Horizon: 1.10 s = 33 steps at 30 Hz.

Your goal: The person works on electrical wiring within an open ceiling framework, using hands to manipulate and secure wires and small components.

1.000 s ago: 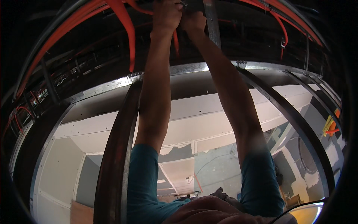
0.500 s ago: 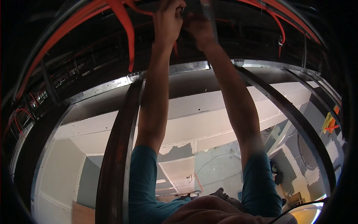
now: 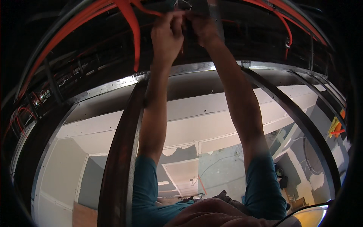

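Note:
My left hand (image 3: 166,34) is raised among the dark overhead services, fingers curled in a pinch on something I cannot make out. Just right of it my right hand (image 3: 204,28), in shadow and blurred, has its fingers bent toward the left hand, what they hold hidden. Thin pale wires (image 3: 185,4) with a small teal piece show above my fingertips. An orange conduit (image 3: 133,34) hangs left of my hands, and a vertical metal strut (image 3: 214,11) rises behind my right hand.
A metal channel (image 3: 193,67) crosses below my hands, with rails (image 3: 123,151) (image 3: 295,113) running down either side of my arms. Orange conduits (image 3: 289,28) line the dark space. Beneath lie pale boarded surfaces (image 3: 60,166), a grey floor (image 3: 221,170) and a yellow object (image 3: 333,125) at right.
My left hand has come down from the top edge, uncovering the wires and teal piece above it. My right hand has shifted slightly right.

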{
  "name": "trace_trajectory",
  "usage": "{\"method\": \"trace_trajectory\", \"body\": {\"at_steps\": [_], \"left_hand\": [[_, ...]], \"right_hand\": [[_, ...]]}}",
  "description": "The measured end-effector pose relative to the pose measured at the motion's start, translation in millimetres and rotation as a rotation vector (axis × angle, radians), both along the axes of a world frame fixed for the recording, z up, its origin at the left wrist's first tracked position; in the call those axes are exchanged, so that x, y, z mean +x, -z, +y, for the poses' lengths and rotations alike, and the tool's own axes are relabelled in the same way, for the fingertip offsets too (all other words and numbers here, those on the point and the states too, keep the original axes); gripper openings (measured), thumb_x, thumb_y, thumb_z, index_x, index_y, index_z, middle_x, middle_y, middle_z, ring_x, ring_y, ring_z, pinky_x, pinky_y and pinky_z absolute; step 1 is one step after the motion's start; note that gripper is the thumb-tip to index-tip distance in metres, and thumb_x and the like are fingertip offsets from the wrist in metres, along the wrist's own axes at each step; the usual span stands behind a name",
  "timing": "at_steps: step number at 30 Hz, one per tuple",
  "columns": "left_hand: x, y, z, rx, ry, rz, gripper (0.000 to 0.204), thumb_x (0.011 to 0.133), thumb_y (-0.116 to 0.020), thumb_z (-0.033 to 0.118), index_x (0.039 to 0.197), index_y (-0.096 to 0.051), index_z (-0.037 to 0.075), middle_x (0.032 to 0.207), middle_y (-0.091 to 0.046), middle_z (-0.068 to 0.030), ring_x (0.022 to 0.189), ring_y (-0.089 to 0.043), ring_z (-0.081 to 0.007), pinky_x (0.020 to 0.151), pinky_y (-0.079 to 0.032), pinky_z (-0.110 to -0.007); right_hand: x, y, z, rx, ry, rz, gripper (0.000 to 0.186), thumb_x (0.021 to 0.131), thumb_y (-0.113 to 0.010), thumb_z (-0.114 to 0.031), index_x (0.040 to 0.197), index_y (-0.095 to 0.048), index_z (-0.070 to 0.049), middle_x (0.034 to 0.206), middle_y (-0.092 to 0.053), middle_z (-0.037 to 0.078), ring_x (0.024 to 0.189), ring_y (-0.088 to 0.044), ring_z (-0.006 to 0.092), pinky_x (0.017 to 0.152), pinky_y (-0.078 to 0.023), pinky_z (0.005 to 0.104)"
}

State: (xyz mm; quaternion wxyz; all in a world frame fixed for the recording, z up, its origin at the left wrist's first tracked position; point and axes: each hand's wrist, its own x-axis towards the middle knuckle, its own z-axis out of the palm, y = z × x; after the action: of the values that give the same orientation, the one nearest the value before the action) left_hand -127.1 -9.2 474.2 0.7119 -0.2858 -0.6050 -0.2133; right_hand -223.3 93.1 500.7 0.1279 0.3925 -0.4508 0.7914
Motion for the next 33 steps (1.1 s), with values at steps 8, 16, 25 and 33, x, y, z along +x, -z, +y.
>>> {"method": "trace_trajectory", "body": {"at_steps": [8,16,25,33], "left_hand": [[-15.3,-80.7,32.4,0.034,-0.485,-0.8,0.031,0.1,-0.053,0.031,0.107,-0.071,0.006,0.105,-0.07,-0.0192,0.093,-0.069,-0.0348,0.078,-0.053,-0.05],[-26.5,-86.7,3.0,-0.006,-0.462,-0.686,0.03,0.094,-0.064,0.033,0.11,-0.076,0.011,0.106,-0.073,-0.0162,0.093,-0.071,-0.0339,0.081,-0.056,-0.046],[-23.1,-86.4,7.4,0.009,-0.523,-0.743,0.027,0.096,-0.061,0.028,0.108,-0.076,0.008,0.109,-0.072,-0.0175,0.095,-0.07,-0.0345,0.081,-0.055,-0.045],[-25.0,-92.9,-4.6,-0.085,-0.407,-0.752,0.032,0.098,-0.049,0.015,0.121,-0.071,0.01,0.13,-0.064,-0.0194,0.109,-0.065,-0.0344,0.09,-0.052,-0.045]], "right_hand": [[-55.8,3.7,-0.1,0.66,1.172,0.454,0.021,0.087,-0.072,-0.026,0.091,-0.076,-0.006,0.082,-0.072,0.005,0.071,-0.065,0.0135,0.067,-0.051,0.0317],[6.0,23.6,-39.1,-0.109,0.521,0.095,0.019,0.087,-0.067,-0.019,0.081,-0.069,-0.002,0.069,-0.066,0.005,0.057,-0.059,0.0123,0.055,-0.047,0.0301],[22.7,29.1,-22.2,0.025,0.329,-0.081,0.019,0.088,-0.07,-0.022,0.082,-0.069,-0.003,0.071,-0.066,0.004,0.062,-0.061,0.0106,0.056,-0.049,0.0274],[-23.4,-4.6,-13.1,0.384,1.194,0.423,0.028,0.083,-0.069,-0.032,0.066,-0.071,-0.01,0.061,-0.068,0.002,0.063,-0.067,0.0111,0.064,-0.054,0.0302]]}}
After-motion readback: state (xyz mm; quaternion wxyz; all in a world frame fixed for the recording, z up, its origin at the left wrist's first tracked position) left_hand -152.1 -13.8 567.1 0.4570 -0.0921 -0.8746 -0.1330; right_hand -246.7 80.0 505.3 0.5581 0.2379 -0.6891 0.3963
